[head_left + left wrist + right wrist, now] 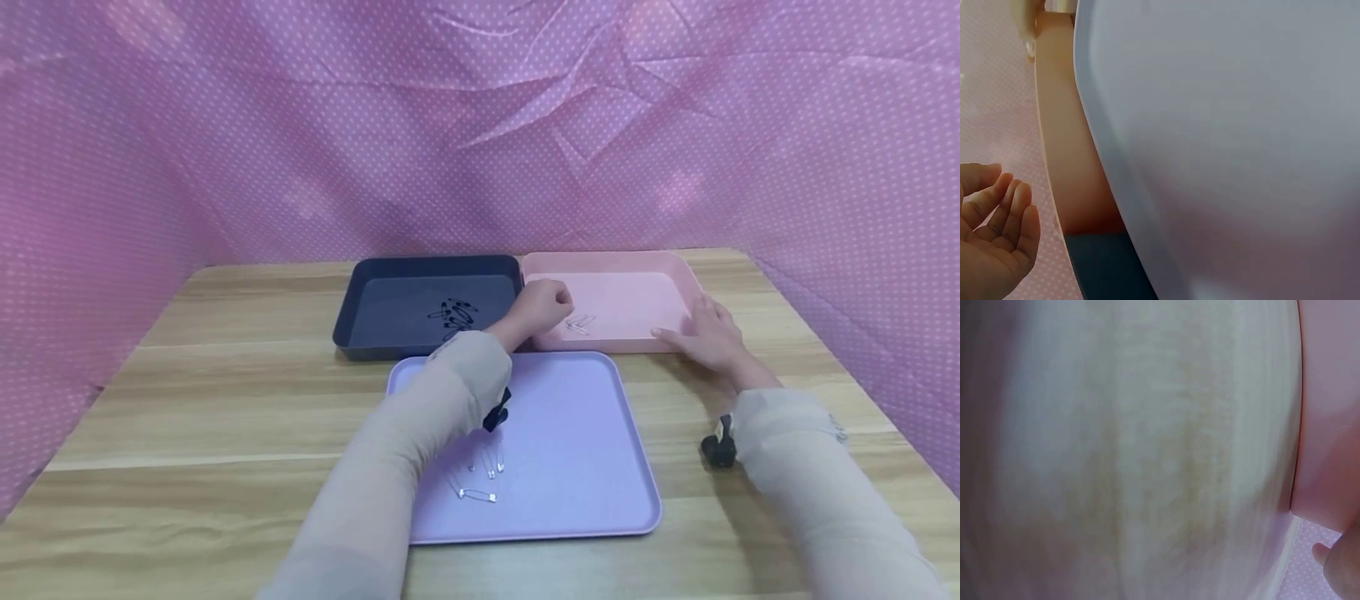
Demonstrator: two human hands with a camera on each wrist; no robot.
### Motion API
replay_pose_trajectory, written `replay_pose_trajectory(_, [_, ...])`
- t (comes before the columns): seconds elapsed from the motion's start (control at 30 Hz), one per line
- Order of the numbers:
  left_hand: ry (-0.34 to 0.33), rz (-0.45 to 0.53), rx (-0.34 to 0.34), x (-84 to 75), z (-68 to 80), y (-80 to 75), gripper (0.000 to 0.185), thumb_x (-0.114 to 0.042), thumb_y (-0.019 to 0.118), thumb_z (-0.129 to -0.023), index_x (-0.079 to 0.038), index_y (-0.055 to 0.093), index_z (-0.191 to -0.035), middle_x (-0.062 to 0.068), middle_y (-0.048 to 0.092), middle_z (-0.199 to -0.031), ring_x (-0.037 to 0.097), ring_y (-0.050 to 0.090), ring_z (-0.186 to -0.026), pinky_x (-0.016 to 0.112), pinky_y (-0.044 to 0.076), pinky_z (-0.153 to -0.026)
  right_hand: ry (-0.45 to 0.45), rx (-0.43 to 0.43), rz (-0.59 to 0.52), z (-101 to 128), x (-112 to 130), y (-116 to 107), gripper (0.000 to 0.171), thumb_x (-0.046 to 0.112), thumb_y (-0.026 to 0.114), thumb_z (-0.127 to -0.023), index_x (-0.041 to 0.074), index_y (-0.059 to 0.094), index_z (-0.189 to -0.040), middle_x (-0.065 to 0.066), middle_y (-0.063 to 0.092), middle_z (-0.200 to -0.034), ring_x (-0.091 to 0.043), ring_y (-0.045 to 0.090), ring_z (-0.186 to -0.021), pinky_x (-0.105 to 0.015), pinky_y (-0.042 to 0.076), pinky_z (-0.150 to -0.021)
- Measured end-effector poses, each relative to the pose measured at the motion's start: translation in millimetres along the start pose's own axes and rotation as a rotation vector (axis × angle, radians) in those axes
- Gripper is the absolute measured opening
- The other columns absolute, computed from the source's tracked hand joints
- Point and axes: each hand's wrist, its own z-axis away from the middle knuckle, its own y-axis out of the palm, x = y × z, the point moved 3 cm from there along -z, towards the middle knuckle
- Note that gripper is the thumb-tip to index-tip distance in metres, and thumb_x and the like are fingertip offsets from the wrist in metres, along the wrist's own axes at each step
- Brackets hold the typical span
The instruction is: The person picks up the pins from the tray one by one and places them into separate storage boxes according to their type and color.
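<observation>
A light wooden table [225, 400] with a streaked grain is seen enclosed at the back and on both sides by a creased pink cloth with small white dots [375, 125]. A dark blue rectangular plastic tray [352, 310] is set toward the far edge, and a small heap of black safety pins [454, 313] is gathered in it. Just in front of it, a lilac square plastic tray [577, 450] is laid flat, with a few silver safety pins [480, 475] scattered in its near left part.
</observation>
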Motion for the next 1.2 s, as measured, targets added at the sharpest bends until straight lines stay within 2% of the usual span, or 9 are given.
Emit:
replay_pose_trajectory(0.13, [-0.014,0.010,0.022,0.2,9.5,-5.0,0.008,-0.013,0.055,-0.083,-0.009,0.061,-0.080,-0.001,0.059,-0.082,0.011,0.052,-0.077,0.021,0.041,-0.072,0.009,0.005,-0.001,-2,-2,-2,0.103,0.059,0.044,-0.079,-0.015,-0.007,-0.130,-0.035,-0.007,-0.133,-0.051,-0.004,-0.119,-0.063,0.001,-0.090])
replay_pose_trajectory(0.27, [-0.036,-0.025,0.053,2.1,19.6,-9.0,0.008,-0.016,0.056,-0.083,-0.011,0.061,-0.081,-0.002,0.060,-0.088,0.010,0.052,-0.083,0.023,0.040,-0.077,0.013,0.014,0.007,-3,-3,-3,0.104,0.060,0.043,-0.078,-0.015,-0.008,-0.129,-0.035,-0.009,-0.133,-0.050,-0.005,-0.119,-0.062,-0.001,-0.090])
replay_pose_trajectory(0.43, [-0.072,-0.017,0.098,7.6,31.6,-14.2,0.007,-0.020,0.056,-0.084,-0.013,0.059,-0.081,-0.004,0.059,-0.085,0.009,0.052,-0.075,0.021,0.042,-0.069,0.000,0.016,0.017,-5,-3,-4,0.104,0.060,0.042,-0.079,-0.016,-0.008,-0.129,-0.036,-0.010,-0.132,-0.051,-0.006,-0.119,-0.062,-0.002,-0.090])
replay_pose_trajectory(0.57, [-0.073,-0.004,0.136,12.1,41.4,-19.5,0.007,-0.019,0.056,-0.084,-0.013,0.059,-0.084,-0.003,0.060,-0.082,0.008,0.053,-0.070,0.020,0.043,-0.063,0.003,0.016,0.019,-5,-4,-4,0.104,0.061,0.042,-0.078,-0.016,-0.008,-0.129,-0.036,-0.010,-0.132,-0.051,-0.006,-0.119,-0.061,-0.002,-0.091])
replay_pose_trajectory(0.67, [-0.055,-0.011,0.152,15.0,50.1,-24.2,0.008,-0.018,0.057,-0.084,-0.011,0.061,-0.086,-0.002,0.060,-0.082,0.009,0.053,-0.071,0.020,0.043,-0.063,0.007,0.021,0.017,-5,-5,-3,0.104,0.060,0.042,-0.079,-0.016,-0.008,-0.128,-0.036,-0.010,-0.132,-0.051,-0.007,-0.119,-0.061,-0.002,-0.091])
replay_pose_trajectory(0.9, [-0.002,-0.011,0.174,23.1,75.0,-34.3,0.009,-0.016,0.058,-0.083,-0.010,0.062,-0.089,-0.003,0.059,-0.084,0.009,0.053,-0.079,0.021,0.043,-0.071,0.004,0.029,0.030,-6,-5,-1,0.104,0.061,0.040,-0.079,-0.017,-0.009,-0.127,-0.036,-0.011,-0.132,-0.051,-0.006,-0.119,-0.061,-0.002,-0.091])
replay_pose_trajectory(1.2, [0.097,0.086,0.294,45.0,113.0,-38.8,0.017,-0.016,0.058,-0.083,-0.005,0.061,-0.096,-0.003,0.058,-0.085,0.010,0.052,-0.078,0.021,0.043,-0.071,0.002,0.033,0.015,-2,-3,1,0.105,0.061,0.042,-0.078,-0.016,-0.008,-0.128,-0.036,-0.010,-0.132,-0.052,-0.005,-0.118,-0.062,-0.001,-0.090])
